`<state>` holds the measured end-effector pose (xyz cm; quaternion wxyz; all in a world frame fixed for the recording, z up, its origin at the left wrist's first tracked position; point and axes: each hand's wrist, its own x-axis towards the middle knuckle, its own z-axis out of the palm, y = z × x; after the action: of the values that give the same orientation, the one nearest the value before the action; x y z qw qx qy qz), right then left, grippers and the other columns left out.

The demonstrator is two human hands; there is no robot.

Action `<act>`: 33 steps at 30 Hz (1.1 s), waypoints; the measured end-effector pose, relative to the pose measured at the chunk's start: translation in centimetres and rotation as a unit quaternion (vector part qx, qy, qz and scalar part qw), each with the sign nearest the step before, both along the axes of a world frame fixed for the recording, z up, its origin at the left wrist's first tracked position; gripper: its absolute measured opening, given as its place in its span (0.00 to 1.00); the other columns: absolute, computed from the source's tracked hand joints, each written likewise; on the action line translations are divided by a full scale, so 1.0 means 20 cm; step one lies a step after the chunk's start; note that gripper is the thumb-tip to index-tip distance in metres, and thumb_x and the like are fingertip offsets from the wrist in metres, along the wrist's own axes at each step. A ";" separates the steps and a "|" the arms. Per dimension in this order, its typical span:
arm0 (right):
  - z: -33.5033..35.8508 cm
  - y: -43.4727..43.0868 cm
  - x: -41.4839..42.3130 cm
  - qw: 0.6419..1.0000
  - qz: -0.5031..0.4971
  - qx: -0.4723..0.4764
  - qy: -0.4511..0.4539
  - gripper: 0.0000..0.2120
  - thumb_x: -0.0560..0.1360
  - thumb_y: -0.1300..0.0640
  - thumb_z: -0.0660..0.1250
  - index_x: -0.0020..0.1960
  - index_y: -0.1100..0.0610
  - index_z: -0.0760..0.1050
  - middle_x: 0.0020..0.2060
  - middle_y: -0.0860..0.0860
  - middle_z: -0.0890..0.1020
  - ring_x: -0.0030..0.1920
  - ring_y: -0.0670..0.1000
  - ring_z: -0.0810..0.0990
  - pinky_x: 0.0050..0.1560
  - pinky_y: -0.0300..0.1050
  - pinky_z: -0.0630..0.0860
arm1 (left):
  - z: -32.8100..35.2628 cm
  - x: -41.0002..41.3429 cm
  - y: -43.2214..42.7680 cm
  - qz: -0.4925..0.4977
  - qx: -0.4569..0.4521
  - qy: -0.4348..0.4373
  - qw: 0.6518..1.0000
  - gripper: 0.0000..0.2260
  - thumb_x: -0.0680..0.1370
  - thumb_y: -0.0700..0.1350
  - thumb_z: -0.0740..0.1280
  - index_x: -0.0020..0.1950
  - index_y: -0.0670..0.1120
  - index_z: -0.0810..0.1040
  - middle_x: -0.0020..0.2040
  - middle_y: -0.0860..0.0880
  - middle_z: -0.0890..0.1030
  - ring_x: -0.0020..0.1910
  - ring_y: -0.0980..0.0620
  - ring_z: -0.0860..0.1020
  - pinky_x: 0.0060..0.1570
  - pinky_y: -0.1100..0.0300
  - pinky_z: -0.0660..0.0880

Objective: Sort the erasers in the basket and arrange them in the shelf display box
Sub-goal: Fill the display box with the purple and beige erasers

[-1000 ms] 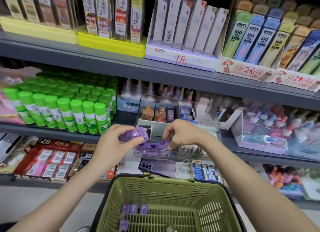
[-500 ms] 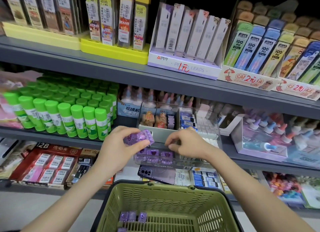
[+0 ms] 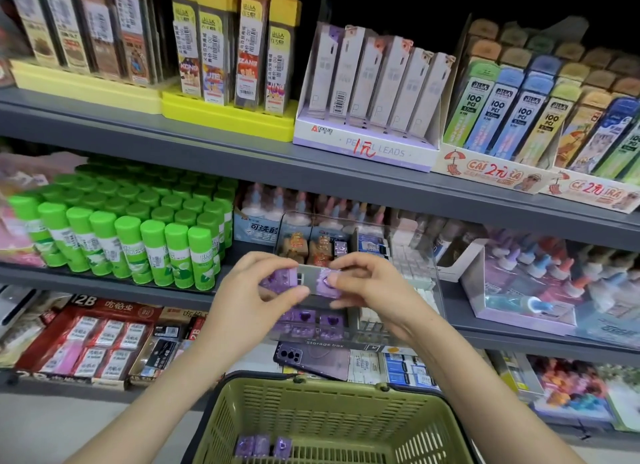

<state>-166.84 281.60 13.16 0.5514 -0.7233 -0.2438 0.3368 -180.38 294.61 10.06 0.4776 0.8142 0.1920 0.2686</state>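
A clear display box [image 3: 424,256] with dividers stands on the middle shelf. Its front compartment holds purple wrapped erasers [image 3: 313,321]; brown and blue ones fill the rear sections. My left hand [image 3: 254,297] pinches purple erasers [image 3: 282,276] just above the box's front. My right hand [image 3: 370,287] pinches another purple eraser [image 3: 327,283] right beside them. Below, a green basket [image 3: 329,418] holds three more purple erasers [image 3: 261,446] on its bottom.
Green glue sticks [image 3: 138,242] crowd the shelf left of the box. A white and purple display box [image 3: 519,290] sits to its right. A purple phone [image 3: 311,358] lies on the lower shelf under the box. Pencil lead packs [image 3: 374,93] line the upper shelf.
My right hand rose from the box's front compartment and took an eraser from my left hand's stack. Both hands now meet above the box. The view shifted slightly upward.
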 end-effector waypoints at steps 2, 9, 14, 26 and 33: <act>-0.05 0.01 0.05 0.997 -0.027 -0.056 -0.043 0.07 0.73 0.63 0.70 0.50 0.60 0.75 0.40 0.55 0.78 0.36 0.50 0.81 0.42 0.44 0.82 | -0.01 0.00 0.05 0.015 -0.026 0.002 1.000 0.16 0.72 0.41 0.72 0.55 0.57 0.76 0.58 0.56 0.74 0.39 0.65 0.79 0.43 0.74 0.74; -0.20 0.14 0.04 0.959 -0.025 -0.167 -0.229 0.07 0.74 0.57 0.70 0.41 0.52 0.72 0.34 0.48 0.77 0.37 0.49 0.77 0.38 0.39 0.74 | 0.00 -0.03 0.10 0.019 -0.071 -0.019 0.997 0.20 0.73 0.37 0.71 0.53 0.62 0.74 0.53 0.61 0.77 0.49 0.69 0.76 0.47 0.70 0.75; -0.24 0.21 0.04 0.953 -0.015 -0.207 -0.220 0.06 0.75 0.64 0.66 0.41 0.57 0.78 0.40 0.53 0.80 0.44 0.54 0.81 0.47 0.47 0.79 | -0.01 -0.04 0.09 0.028 -0.043 -0.010 0.999 0.18 0.72 0.40 0.72 0.56 0.58 0.74 0.49 0.64 0.75 0.46 0.72 0.73 0.41 0.78 0.70; -0.24 0.16 0.04 0.910 -0.031 -0.239 -0.336 0.09 0.77 0.60 0.63 0.47 0.63 0.80 0.41 0.57 0.83 0.42 0.54 0.82 0.45 0.44 0.76 | -0.01 -0.05 0.10 0.024 -0.028 -0.003 0.999 0.18 0.72 0.39 0.72 0.57 0.57 0.74 0.50 0.66 0.73 0.47 0.79 0.70 0.42 0.78 0.70; -0.22 0.18 0.03 0.922 -0.024 -0.223 -0.314 0.10 0.75 0.65 0.66 0.55 0.61 0.80 0.52 0.54 0.82 0.49 0.50 0.79 0.44 0.34 0.69 | -0.02 -0.05 0.09 0.025 -0.033 -0.013 0.999 0.17 0.71 0.40 0.73 0.53 0.56 0.73 0.47 0.67 0.74 0.45 0.80 0.70 0.42 0.79 0.69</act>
<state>-166.20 285.24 8.70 0.2785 -0.9019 -0.3056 0.1249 -181.35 296.34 9.72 0.4995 0.7894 0.2147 0.2851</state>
